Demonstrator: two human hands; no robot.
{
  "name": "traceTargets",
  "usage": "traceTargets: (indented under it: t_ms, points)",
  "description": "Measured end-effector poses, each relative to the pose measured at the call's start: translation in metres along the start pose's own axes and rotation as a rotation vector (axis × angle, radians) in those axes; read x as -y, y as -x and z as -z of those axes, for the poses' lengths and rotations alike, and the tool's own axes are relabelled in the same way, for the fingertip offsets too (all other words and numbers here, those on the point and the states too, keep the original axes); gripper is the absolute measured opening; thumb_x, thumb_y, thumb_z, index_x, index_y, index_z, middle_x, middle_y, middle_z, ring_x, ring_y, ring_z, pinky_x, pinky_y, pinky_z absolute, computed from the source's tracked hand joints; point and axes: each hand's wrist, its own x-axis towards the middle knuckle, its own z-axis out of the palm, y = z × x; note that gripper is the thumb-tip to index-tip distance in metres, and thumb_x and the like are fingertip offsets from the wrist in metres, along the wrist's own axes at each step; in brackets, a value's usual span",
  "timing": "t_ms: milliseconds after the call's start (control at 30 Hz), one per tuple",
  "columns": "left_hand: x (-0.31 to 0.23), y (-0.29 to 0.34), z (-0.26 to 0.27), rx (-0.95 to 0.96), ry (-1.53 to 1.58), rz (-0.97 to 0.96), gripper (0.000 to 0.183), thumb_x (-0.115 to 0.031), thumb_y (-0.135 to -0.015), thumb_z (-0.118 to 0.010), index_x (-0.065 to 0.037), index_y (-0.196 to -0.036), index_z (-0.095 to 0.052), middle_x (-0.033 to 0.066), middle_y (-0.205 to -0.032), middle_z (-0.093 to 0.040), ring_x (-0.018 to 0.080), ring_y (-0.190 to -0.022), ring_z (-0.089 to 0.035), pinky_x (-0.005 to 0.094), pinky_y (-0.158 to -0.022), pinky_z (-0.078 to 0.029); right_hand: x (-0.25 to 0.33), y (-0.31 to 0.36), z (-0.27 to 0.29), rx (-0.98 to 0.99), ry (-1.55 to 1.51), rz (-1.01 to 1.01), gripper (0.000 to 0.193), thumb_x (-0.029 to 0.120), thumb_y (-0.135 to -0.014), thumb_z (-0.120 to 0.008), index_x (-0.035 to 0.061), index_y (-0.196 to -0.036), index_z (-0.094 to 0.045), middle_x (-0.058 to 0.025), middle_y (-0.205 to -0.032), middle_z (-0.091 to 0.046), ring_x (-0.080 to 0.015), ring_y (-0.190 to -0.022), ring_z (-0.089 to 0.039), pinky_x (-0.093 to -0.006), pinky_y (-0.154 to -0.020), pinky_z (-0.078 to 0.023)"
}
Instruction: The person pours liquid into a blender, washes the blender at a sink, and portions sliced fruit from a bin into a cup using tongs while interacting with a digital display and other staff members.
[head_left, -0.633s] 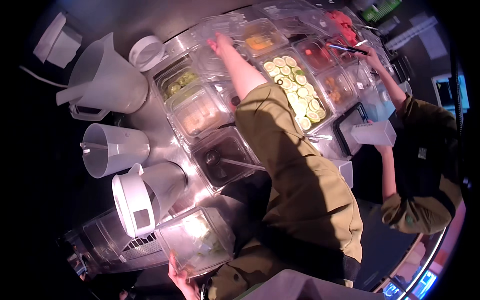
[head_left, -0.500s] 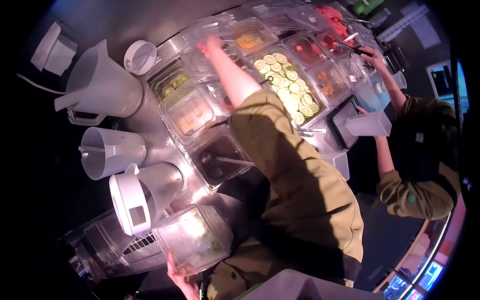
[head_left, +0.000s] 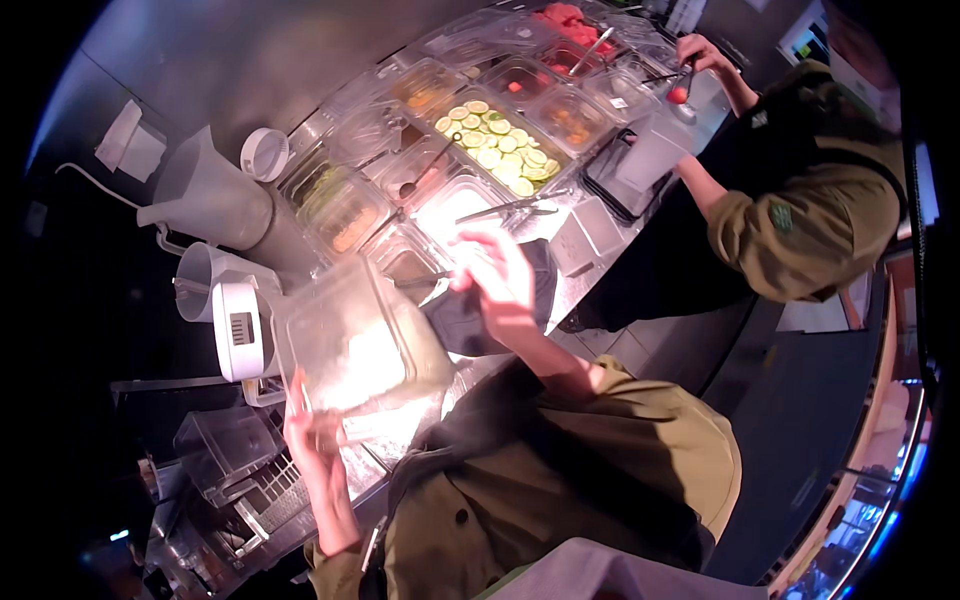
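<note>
One container in left fingers points cornerwise at tubs, long axis unclear.

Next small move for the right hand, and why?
I'd probably bring the right hand to the free side of the clear plastic container to steady it: only the left hand grips it, while the right looks empty and sits close by, apart from it.

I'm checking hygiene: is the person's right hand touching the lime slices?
No, the right hand is apart from the lime slices, nearer the tub.
</note>
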Motion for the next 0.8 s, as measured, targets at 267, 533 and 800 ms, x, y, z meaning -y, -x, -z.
traceTargets:
  t_ms: [267,533,800]
  points:
    - [-0.034,-0.066,-0.118,0.268,0.095,-0.225,0.051,-0.026,-0.076,-0.051,-0.001,-0.119,-0.04,0.0036,-0.11,-0.048,0.0062,-0.064,-0.049,0.0181,-0.046,-0.036,0.018,0.098,0.098,-0.259,0.201,0.188,0.024,-0.001,-0.08,-0.039,-0.001,-0.104,-0.043,-0.011,-0.077,-0.053,-0.0097,-0.049,-0.045,-0.02,-0.049,-0.038]
    - [-0.093,-0.202,-0.275,0.358,-0.135,-0.204,0.034,-0.03,-0.07,-0.057,-0.006,-0.092,-0.05,0.0035,-0.103,-0.053,0.0107,-0.044,-0.045,0.0229,-0.042,-0.036,0.003,0.103,0.202,-0.695,0.361,0.136,0.02,0.006,-0.082,-0.043,-0.0016,-0.1,-0.044,-0.0078,-0.077,-0.053,-0.0079,-0.05,-0.045,-0.0194,-0.047,-0.036]
    - [-0.087,-0.295,-0.381,0.197,-0.357,-0.197,0.043,-0.03,-0.067,-0.058,-0.004,-0.101,-0.052,0.0046,-0.111,-0.05,0.0133,-0.045,-0.047,0.0242,-0.04,-0.038,-0.071,0.056,0.277,-0.752,0.635,0.207,0.022,0.0,-0.081,-0.043,-0.0011,-0.103,-0.045,-0.0077,-0.081,-0.051,-0.0137,-0.071,-0.049,-0.0236,-0.063,-0.041]
